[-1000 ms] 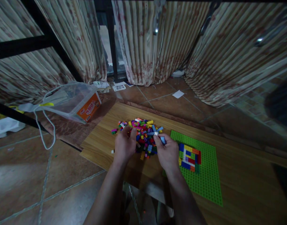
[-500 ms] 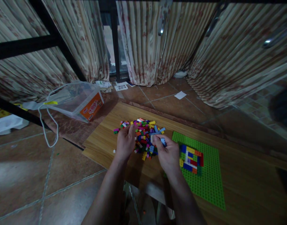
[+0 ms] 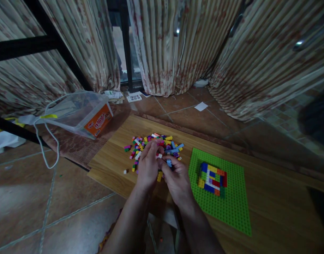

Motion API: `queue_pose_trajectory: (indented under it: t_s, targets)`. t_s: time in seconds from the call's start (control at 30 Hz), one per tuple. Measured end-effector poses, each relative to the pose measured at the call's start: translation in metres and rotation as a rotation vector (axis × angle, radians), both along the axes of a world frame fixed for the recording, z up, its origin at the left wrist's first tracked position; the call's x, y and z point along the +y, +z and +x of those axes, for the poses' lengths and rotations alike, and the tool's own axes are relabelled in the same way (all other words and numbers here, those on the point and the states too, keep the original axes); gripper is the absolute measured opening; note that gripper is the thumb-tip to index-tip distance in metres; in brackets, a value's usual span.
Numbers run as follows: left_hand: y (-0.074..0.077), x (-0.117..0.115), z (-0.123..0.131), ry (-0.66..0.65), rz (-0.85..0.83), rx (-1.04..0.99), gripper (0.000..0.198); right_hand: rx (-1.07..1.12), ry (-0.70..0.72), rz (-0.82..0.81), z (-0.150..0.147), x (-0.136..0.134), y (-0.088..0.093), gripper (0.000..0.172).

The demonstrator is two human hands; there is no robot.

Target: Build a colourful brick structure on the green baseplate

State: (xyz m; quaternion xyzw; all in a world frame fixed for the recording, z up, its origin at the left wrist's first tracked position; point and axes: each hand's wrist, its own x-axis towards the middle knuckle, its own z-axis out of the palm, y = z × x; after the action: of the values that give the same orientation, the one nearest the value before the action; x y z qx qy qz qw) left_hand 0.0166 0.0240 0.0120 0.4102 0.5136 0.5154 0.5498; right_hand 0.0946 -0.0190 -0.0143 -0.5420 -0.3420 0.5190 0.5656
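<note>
My left hand (image 3: 148,167) and my right hand (image 3: 178,178) are close together over a pile of toy bricks (image 3: 175,150) on the wooden board. At their fingertips a small white toy brick (image 3: 159,155) shows. My left fingers are closed, and what lies inside them is hidden. A light blue toy brick (image 3: 168,162) sticks out from the curled fingers of my right hand. Beside that hand, on the right, lies a green baseplate (image 3: 236,201) carrying a block of multicoloured bricks (image 3: 212,179) pressed together.
A clear plastic box (image 3: 72,121) with an orange label and white cord lies tipped on the mat at left. One loose white brick (image 3: 125,171) sits left of the pile. Papers (image 3: 135,97) lie on the tiled floor before striped curtains (image 3: 162,49).
My right hand has moved left to meet my left hand, keeping the light blue brick. My left hand has closed in near it. The view has shifted slightly.
</note>
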Motion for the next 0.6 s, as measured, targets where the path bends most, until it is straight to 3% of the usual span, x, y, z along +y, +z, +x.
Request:
queue_pose_trajectory:
  t_s: [0.13, 0.27, 0.6]
  targets:
    - [-0.005, -0.003, -0.008, -0.067, -0.016, -0.028, 0.042, 0.001, -0.033, -0.007, 0.005, 0.001, -0.001, 0.027]
    - [-0.011, -0.006, -0.015, -0.204, 0.038, 0.036, 0.035, 0.024, -0.019, -0.014, 0.008, 0.003, -0.003, 0.027]
    - [-0.012, -0.012, -0.005, -0.229, 0.113, 0.022, 0.025, -0.033, -0.004, 0.003, 0.012, 0.000, -0.001, 0.033]
